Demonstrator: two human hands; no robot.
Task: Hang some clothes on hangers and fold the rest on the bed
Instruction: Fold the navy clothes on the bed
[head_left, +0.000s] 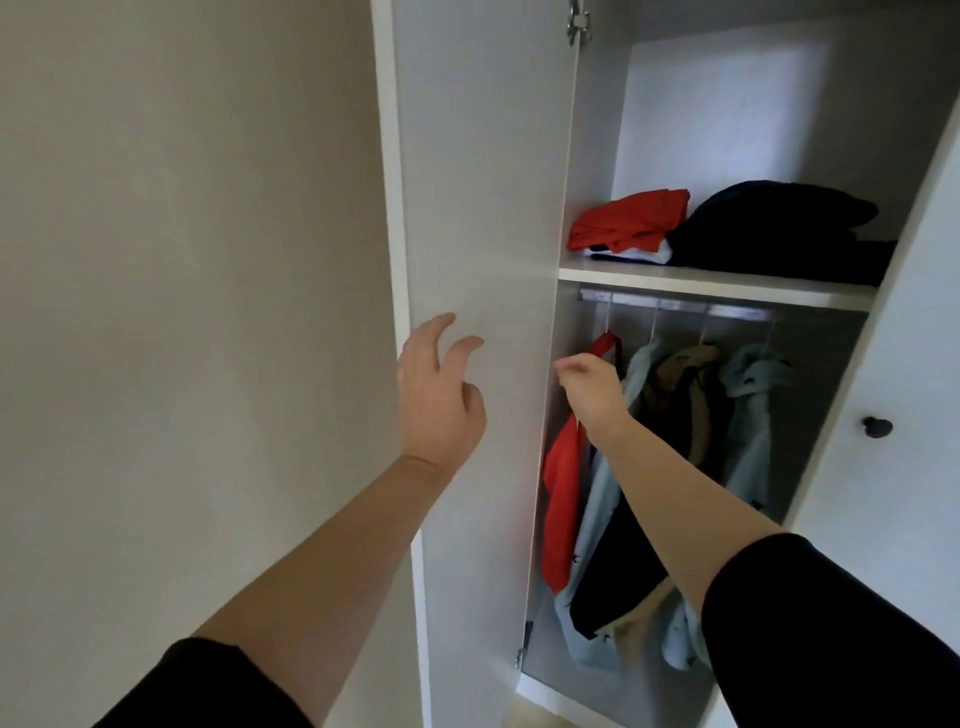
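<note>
The wardrobe stands open. A red garment (561, 499) hangs at the left end of the metal rail (675, 306). Beside it hang a light blue shirt (597, 499), a tan and black garment (680, 384) and another light blue piece (753, 415). My right hand (592, 387) is up against the red garment's shoulder with its fingers curled. Its back faces me, so any grip is hidden. My left hand (441, 384) hovers at the inner face of the open door (483, 156), fingers loosely spread, holding nothing.
On the shelf (717, 286) above the rail lie folded red clothes (628, 218) and a dark pile (779, 228). The right door (893, 364), with a black knob (877, 427), is closed. A plain wall (182, 260) fills the left.
</note>
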